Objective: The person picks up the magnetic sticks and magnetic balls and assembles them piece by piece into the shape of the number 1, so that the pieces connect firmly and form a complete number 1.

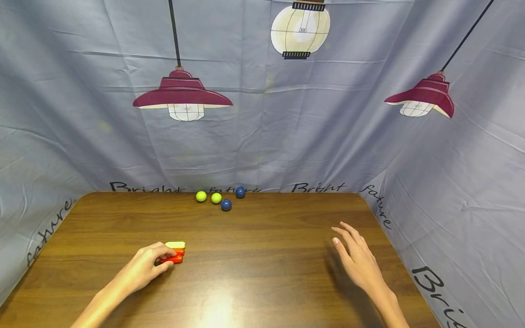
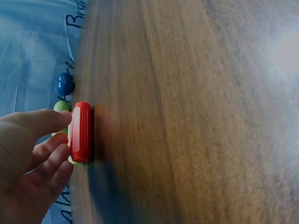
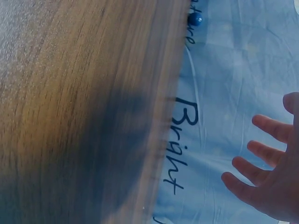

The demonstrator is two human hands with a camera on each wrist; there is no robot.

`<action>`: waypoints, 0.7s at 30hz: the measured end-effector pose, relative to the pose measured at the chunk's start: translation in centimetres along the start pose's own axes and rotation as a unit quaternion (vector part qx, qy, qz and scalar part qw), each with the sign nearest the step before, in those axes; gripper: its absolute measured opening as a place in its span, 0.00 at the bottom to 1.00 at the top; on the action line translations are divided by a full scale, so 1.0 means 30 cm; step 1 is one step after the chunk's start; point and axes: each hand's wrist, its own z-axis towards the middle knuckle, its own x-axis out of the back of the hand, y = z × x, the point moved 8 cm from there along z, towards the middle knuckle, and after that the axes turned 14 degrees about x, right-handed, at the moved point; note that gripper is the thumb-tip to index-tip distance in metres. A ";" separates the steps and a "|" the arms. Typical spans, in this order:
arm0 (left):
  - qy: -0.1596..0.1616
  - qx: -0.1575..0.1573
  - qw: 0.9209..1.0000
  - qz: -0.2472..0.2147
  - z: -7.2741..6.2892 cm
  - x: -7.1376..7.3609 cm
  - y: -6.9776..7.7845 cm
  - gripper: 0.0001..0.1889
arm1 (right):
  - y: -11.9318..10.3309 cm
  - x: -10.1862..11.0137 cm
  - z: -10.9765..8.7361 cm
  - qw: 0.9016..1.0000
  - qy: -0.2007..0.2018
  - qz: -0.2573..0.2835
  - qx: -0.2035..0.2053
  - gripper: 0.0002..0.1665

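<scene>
Two red sticks [image 1: 177, 259] and a pale yellow stick [image 1: 175, 244] lie side by side on the left part of the table. My left hand [image 1: 144, 268] is right over their near left end, thumb and fingers apart and slightly bent. In the left wrist view, the thumb tip and fingertips are at the upper edge of the nearest red stick [image 2: 81, 133], with a gap between thumb and fingers. On the far right, my right hand [image 1: 360, 262] hovers above the table with its fingers spread, holding nothing.
Two lime balls [image 1: 201, 196] and two dark blue balls [image 1: 226, 205] sit along the far edge of the brown wooden table [image 1: 262, 246]. A grey-blue curtain [image 1: 254, 114] printed with lamps and lettering hangs behind the table and along its sides.
</scene>
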 end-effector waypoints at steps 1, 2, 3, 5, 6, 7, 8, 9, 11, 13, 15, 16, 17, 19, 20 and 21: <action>0.004 0.001 1.000 0.001 -0.001 0.001 -0.001 0.16 | 0.000 0.001 -0.002 1.000 0.001 0.000 -0.001 0.23; 0.009 0.000 1.000 0.002 -0.001 0.001 -0.002 0.16 | -0.001 0.001 -0.003 1.000 0.002 -0.002 -0.001 0.23; 0.014 -0.003 1.000 0.003 -0.002 0.002 -0.002 0.16 | -0.001 0.002 -0.004 1.000 0.002 -0.001 -0.002 0.23; 0.020 -0.004 1.000 0.008 -0.004 0.001 -0.006 0.16 | -0.002 0.002 -0.005 1.000 0.002 -0.001 -0.002 0.23; 0.023 -0.005 1.000 0.013 -0.005 0.001 -0.007 0.16 | -0.003 0.003 -0.006 1.000 0.003 -0.001 -0.002 0.23; 0.025 -0.006 0.999 0.020 -0.006 0.000 -0.008 0.15 | -0.003 0.002 -0.006 1.000 0.003 0.000 -0.002 0.23; 0.026 -0.007 0.999 0.025 -0.007 -0.001 -0.010 0.15 | -0.004 0.001 -0.005 1.000 0.003 0.001 -0.002 0.23; 0.027 -0.008 0.999 0.031 -0.008 -0.001 -0.011 0.15 | -0.003 0.000 -0.004 1.000 0.002 0.003 -0.003 0.23; 0.030 -0.014 0.999 0.040 -0.009 0.000 -0.009 0.15 | -0.003 -0.004 -0.003 1.000 -0.001 0.009 -0.005 0.24; 0.033 -0.020 0.998 0.047 -0.010 0.000 -0.007 0.15 | -0.004 -0.008 0.000 1.000 -0.003 0.019 -0.005 0.24; 0.031 -0.025 0.998 0.050 -0.010 -0.001 -0.006 0.15 | -0.006 -0.013 0.002 1.000 -0.004 0.029 -0.004 0.24; 0.030 -0.026 0.998 0.052 -0.010 -0.001 -0.006 0.15 | -0.007 -0.015 0.003 0.999 -0.002 0.035 -0.001 0.24; 0.029 -0.027 0.998 0.055 -0.010 -0.003 -0.006 0.15 | -0.008 -0.018 0.005 0.999 0.001 0.039 0.002 0.23; 0.027 -0.027 0.998 0.058 -0.011 -0.004 -0.006 0.16 | -0.009 -0.025 0.008 0.999 0.008 0.049 0.008 0.23; 0.027 -0.027 0.997 0.061 -0.010 -0.004 -0.004 0.16 | -0.008 -0.028 0.011 0.998 0.012 0.055 0.010 0.22; 0.027 -0.027 0.997 0.063 -0.010 -0.004 -0.002 0.16 | -0.007 -0.032 0.013 0.998 0.018 0.061 0.013 0.22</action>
